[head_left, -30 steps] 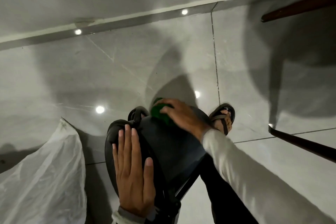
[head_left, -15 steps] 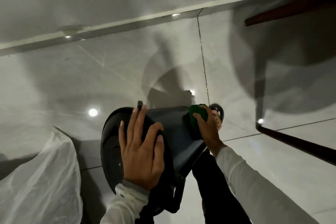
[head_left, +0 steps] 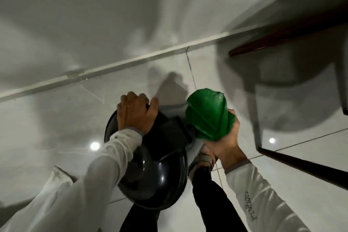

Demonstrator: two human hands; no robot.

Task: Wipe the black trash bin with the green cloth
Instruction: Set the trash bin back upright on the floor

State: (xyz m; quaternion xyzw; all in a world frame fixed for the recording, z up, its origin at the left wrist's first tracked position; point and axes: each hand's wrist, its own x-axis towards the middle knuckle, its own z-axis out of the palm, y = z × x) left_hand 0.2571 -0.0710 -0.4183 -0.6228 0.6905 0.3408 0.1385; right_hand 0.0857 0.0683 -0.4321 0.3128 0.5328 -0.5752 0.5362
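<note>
Glossy black round plastic trash bin [head_left: 150, 171] stands on the pale tiled floor [head_left: 56, 118], centre-near in the head view, just in front of the person's dark-trousered legs. View is approx. straight down onto its domed lid, so the long axis runs vertical, floor to lid.

Left hand [head_left: 134, 114] is closed over the far-left rim of the bin, fingers curled round the edge, steadying it.

Right hand [head_left: 226, 144] is closed round the bunched green cloth [head_left: 208, 114], wad pointing up and away. Cloth sits to the right of the bin; looks clear of the bin surface, not pressed to it, though contact at the cloth's near-left edge cannot be told.

Key relation: bin lies left and slightly near of the cloth hand. Right hand is the working hand; left hand is already on the bin.

Judged next req.: bring cloth leftward/down onto lid or right wall; keep left-hand hold so the bin does not tip or slide.

White plastic bag [head_left: 62, 179] lies near-left; dark wooden chair leg [head_left: 301, 165] at right.
</note>
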